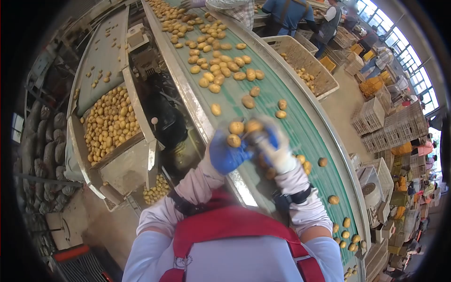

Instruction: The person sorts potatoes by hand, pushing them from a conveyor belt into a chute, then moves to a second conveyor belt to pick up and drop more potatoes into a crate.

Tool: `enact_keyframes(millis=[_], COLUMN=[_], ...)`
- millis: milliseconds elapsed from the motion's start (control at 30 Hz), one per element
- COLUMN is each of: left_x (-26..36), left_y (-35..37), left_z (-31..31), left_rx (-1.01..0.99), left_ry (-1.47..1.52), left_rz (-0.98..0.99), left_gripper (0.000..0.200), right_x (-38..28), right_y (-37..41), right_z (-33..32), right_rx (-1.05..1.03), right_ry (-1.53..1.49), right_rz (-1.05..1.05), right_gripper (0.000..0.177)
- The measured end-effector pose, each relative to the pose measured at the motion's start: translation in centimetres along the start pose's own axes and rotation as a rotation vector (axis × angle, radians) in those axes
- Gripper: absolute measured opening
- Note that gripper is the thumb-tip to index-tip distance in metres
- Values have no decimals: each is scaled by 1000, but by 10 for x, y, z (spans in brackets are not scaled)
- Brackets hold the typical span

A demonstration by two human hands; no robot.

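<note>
Over the green conveyor belt point(300, 123), my left hand point(227, 152) wears a blue glove and is closed around potatoes. Two of them show at its fingers, an upper potato point(236, 127) and a lower potato point(233, 140). Close beside it, my right hand point(278, 149), in a white and blue glove, is smeared by motion. A blurred potato point(254, 125) sits at its curled fingers. Something dark and blurred between the hands cannot be made out. More potatoes point(304, 164) lie on the belt, partly hidden by my right hand and forearm.
Potatoes crowd the belt's far end point(213, 44). At left, a second conveyor point(104, 47) leads to a bin point(150, 148) heaped with potatoes. Stacked sacks point(49, 155) stand farther left. Right of the belt are a crate point(324, 77), stacked crates point(397, 129) and several co-workers point(287, 16).
</note>
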State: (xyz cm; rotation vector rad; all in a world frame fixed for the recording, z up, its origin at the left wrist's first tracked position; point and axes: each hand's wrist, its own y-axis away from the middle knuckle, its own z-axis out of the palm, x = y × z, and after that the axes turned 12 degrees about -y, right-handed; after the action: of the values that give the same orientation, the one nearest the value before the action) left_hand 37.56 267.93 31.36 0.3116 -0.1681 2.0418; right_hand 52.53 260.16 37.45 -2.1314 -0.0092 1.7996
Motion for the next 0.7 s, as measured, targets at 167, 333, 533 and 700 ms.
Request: enact_keyframes(millis=[167,333,533,700], left_x=[-4,9,13,-3], left_y=[45,90,99,101], left_z=[-1,-20,-11,-4], left_rx=[12,81,128,339], left_ry=[201,276,245,-259], left_rz=[60,91,98,138], left_gripper=[57,58,60,47], right_x=[3,82,69,-36], right_y=[-1,19,32,11], right_z=[-9,-96,-93,31], right_rx=[-155,19,44,-328], right_ry=[309,1133,728,324], right_rz=[-50,425,339,-75], right_gripper=[48,45,43,46])
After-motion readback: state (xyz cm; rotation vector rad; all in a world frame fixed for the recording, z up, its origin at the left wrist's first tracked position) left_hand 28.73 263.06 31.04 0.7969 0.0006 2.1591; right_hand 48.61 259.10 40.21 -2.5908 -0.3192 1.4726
